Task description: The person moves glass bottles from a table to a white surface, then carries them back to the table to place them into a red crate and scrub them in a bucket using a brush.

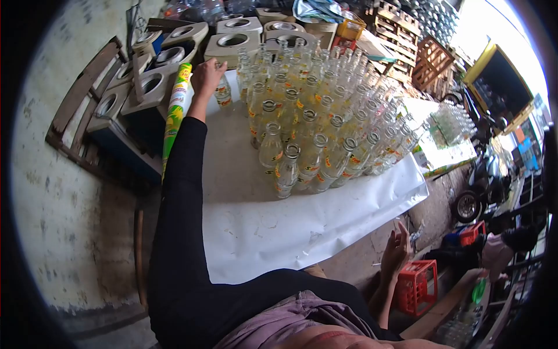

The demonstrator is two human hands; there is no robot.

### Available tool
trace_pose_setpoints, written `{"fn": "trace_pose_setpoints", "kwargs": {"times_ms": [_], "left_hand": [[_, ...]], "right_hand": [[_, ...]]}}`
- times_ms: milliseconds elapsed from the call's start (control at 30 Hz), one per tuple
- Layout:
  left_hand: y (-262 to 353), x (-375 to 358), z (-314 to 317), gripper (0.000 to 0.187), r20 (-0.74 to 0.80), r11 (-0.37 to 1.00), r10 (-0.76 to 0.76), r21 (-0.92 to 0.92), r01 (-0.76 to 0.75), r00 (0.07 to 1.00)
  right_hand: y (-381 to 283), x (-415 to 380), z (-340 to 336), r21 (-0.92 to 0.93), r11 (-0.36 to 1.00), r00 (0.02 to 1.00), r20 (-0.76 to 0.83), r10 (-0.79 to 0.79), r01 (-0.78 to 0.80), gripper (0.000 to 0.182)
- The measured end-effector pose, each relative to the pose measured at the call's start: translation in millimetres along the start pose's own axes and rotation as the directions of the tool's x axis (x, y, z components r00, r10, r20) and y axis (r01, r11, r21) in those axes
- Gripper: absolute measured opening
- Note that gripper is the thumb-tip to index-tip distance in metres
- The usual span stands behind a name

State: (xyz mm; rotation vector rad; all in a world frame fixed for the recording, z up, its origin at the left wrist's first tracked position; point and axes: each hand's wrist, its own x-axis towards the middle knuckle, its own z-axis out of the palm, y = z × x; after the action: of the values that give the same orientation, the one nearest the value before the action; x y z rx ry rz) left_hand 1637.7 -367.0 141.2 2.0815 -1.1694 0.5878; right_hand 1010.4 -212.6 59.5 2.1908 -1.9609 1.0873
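Observation:
My left hand reaches over the far left of a table covered with a white sheet. Its fingers are closed round the neck of a clear glass bottle, which is upright and apart from the others. To the right of it stand many similar glass bottles with orange and yellow labels, packed close together. Below the table's front right edge hangs my right hand, fingers apart and somewhat bent, with nothing visible in it. A red plastic crate is close beside that hand.
A green and yellow printed roll runs along the left edge. Pale, holed casings stand behind. At right are a second table with bottles and a motorbike wheel. Another person's arm reaches in at lower right near a green object.

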Motion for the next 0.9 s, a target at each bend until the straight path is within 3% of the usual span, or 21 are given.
{"fn": "trace_pose_setpoints", "kwargs": {"times_ms": [100, 200, 233, 267, 300, 367, 400, 500, 567, 600, 700, 767, 867, 900], "left_hand": [[-8.5, 22.8, 30.1, 0.042, 0.053, 0.998, 0.023, 0.065, -0.026, 0.998], [-15.8, 36.3, 53.3, 0.057, 0.067, 1.000, 0.002, 0.005, -0.003, 0.998], [-4.9, 35.6, 46.4, 0.062, 0.126, 0.995, -0.103, -0.002, 0.104, 0.987], [-27.5, 44.4, 68.9, 0.064, 0.063, 0.995, -0.033, -0.088, 0.038, 0.997], [-34.8, 49.5, 75.6, 0.069, 0.141, 0.994, -0.082, -0.067, 0.092, 0.987], [-53.2, 55.2, 92.8, 0.065, 0.071, 0.988, -0.076, -0.127, 0.085, 0.995], [-54.2, 56.3, 92.9, 0.065, 0.086, 0.989, -0.093, -0.107, 0.102, 0.992], [-61.9, 57.6, 89.9, 0.066, 0.149, 0.991, -0.094, -0.081, 0.107, 0.984], [-116.5, 78.2, 128.1, 0.072, 0.190, 0.979, -0.091, -0.164, 0.123, 0.978], [-116.4, 71.9, 124.8, 0.078, 0.090, 0.987, -0.055, -0.144, 0.068, 0.994], [-132.1, 74.5, 98.4, 0.094, -0.105, 0.998, -0.035, -0.052, 0.029, 0.994], [-121.6, 66.0, 54.1, 0.086, -0.174, 0.958, -0.276, -0.133, 0.256, 0.945], [-58.6, 30.9, -13.3, 0.063, -0.386, 0.930, -0.264, -0.345, 0.128, 0.884], [-11.6, 8.2, -45.5, 0.056, -0.446, 0.901, -0.265, -0.430, 0.055, 0.855]], "right_hand": [[31.5, -32.0, -15.9, -0.092, 0.971, 0.975, -0.012, 0.221, -0.221, 0.032], [58.0, -54.3, -19.8, -0.161, 0.956, 0.969, -0.019, 0.245, -0.244, 0.030], [60.4, -58.5, -21.0, -0.163, 0.935, 0.947, 0.013, 0.320, -0.314, 0.028], [70.2, -64.1, -17.8, -0.173, 0.930, 0.942, 0.025, 0.334, -0.325, 0.027], [82.5, -72.1, -12.3, -0.181, 0.926, 0.938, 0.041, 0.343, -0.331, 0.026], [103.9, -87.8, -2.0, -0.208, 0.909, 0.921, 0.074, 0.383, -0.362, 0.026], [109.3, -92.3, -1.1, -0.217, 0.880, 0.879, 0.137, 0.457, -0.423, 0.028], [138.2, -120.1, 6.4, -0.249, 0.862, 0.863, 0.144, 0.485, -0.442, 0.029], [161.2, -143.9, 6.4, -0.230, 0.840, 0.830, 0.171, 0.531, -0.491, 0.028], [177.0, -157.3, 4.7, -0.213, 0.828, 0.804, 0.208, 0.557, -0.519, 0.027], [230.1, -212.6, -0.9, -0.315, 0.728, 0.666, 0.297, 0.685, -0.609, 0.033], [255.6, -249.1, -14.7, -0.386, 0.622, 0.517, 0.348, 0.782, -0.681, 0.037], [299.4, -310.2, -34.1, -0.458, 0.407, 0.225, 0.400, 0.888, -0.790, 0.045], [317.7, -331.8, -39.8, -0.443, 0.399, 0.223, 0.397, 0.890, -0.803, 0.045]]}}
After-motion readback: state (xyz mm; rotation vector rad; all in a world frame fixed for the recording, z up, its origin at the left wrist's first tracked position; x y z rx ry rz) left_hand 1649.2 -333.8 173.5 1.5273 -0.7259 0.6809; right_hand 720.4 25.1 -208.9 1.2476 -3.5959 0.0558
